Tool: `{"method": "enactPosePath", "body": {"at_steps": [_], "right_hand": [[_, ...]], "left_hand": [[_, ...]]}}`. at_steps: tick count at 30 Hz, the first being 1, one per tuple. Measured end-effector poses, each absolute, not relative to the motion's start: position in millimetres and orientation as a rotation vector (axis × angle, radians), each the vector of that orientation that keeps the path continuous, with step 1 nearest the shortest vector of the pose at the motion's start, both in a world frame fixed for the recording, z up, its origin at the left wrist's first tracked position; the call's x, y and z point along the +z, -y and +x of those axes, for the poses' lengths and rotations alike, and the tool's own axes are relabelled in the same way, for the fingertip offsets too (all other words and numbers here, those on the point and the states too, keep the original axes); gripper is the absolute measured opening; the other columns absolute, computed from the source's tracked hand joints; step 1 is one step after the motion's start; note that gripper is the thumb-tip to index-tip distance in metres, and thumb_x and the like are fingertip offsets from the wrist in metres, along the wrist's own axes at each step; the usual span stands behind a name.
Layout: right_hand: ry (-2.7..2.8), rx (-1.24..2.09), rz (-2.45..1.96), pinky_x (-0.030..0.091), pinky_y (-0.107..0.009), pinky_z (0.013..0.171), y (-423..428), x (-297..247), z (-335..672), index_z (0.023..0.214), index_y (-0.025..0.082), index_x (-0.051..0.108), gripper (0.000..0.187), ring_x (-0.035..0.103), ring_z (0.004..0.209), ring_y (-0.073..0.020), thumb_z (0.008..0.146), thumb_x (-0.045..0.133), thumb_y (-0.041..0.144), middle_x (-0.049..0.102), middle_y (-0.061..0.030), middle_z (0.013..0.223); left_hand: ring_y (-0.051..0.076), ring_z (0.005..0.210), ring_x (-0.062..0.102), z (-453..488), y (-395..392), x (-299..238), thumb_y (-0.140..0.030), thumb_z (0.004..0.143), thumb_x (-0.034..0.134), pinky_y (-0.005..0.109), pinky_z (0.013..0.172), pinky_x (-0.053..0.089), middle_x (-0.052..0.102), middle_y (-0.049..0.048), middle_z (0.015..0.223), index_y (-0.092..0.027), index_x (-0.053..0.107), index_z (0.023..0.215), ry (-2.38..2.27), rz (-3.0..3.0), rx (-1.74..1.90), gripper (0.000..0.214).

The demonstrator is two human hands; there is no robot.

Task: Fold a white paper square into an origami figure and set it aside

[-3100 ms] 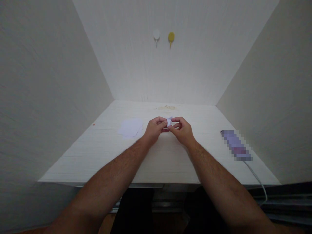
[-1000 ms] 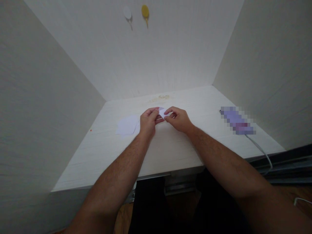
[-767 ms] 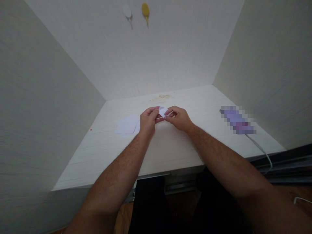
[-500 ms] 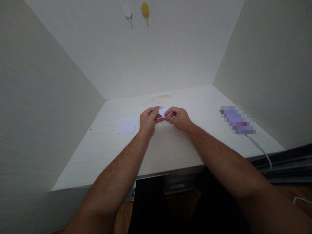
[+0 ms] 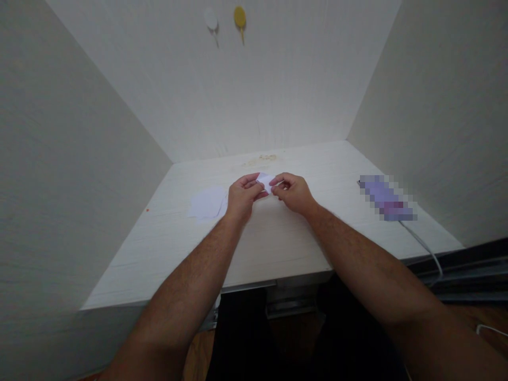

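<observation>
A small folded piece of white paper [image 5: 266,181] is held up between my two hands, just above the white table [image 5: 270,238]. My left hand [image 5: 243,197] is closed on its left side, with the thumb pressed on the front and fingers behind. My right hand [image 5: 292,191] pinches the right edge between thumb and fingertips. Part of the paper is hidden by the fingers. Left of my left hand lies a loose stack of white paper sheets [image 5: 207,202], its right edge partly behind the hand.
A blurred-out purple flat object [image 5: 383,198] with a white cable [image 5: 423,242] lies at the right of the table. A white hook [image 5: 211,19] and a yellow hook [image 5: 239,17] are on the back wall. Side panels [image 5: 428,121] flank the table.
My left thumb has shifted right across the paper, and my right fingertips have moved slightly right along its edge. The paper stays between both hands. The view has tilted a little.
</observation>
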State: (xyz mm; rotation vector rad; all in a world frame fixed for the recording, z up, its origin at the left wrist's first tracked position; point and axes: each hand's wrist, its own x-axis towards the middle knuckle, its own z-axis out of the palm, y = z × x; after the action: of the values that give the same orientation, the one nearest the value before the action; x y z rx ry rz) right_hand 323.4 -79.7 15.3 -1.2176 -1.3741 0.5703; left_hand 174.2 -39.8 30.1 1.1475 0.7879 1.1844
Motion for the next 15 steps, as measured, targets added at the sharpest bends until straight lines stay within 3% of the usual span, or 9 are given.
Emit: {"method": "enactPosePath", "body": {"at_steps": [3, 6, 15], "right_hand": [[1.447, 0.404, -1.178, 0.048, -0.028, 0.064, 79.9, 15.7, 325.3, 0.08, 0.019, 0.069, 0.008, 0.056, 0.065, -0.0114, 0.073, 0.067, 0.022, 0.065, -0.0021, 0.084], [1.495, 0.293, -1.161, 0.046, -0.028, 0.065, 81.0, 18.6, 326.5, 0.077, 0.02, 0.07, 0.005, 0.052, 0.066, -0.0117, 0.073, 0.068, 0.02, 0.061, -0.0015, 0.08], [1.444, 0.43, -1.232, 0.043, -0.028, 0.062, 81.3, 18.6, 325.2, 0.077, 0.019, 0.07, 0.007, 0.05, 0.063, -0.0112, 0.072, 0.071, 0.023, 0.061, -0.0002, 0.075]], "left_hand": [[0.013, 0.07, 0.066, 174.5, 39.8, 30.4, -0.019, 0.059, 0.077, 0.035, 0.076, 0.059, 0.07, 0.0062, 0.085, -0.013, 0.066, 0.098, -0.795, 1.144, 1.183, 0.041], [0.014, 0.071, 0.066, 174.3, 40.1, 30.4, -0.019, 0.06, 0.078, 0.037, 0.079, 0.059, 0.07, 0.0066, 0.084, -0.013, 0.067, 0.1, -0.787, 1.145, 1.181, 0.042], [0.017, 0.081, 0.069, 173.7, 42.0, 29.5, -0.02, 0.062, 0.078, 0.042, 0.087, 0.058, 0.072, 0.0104, 0.094, -0.012, 0.068, 0.105, -0.749, 1.163, 1.153, 0.045]]}}
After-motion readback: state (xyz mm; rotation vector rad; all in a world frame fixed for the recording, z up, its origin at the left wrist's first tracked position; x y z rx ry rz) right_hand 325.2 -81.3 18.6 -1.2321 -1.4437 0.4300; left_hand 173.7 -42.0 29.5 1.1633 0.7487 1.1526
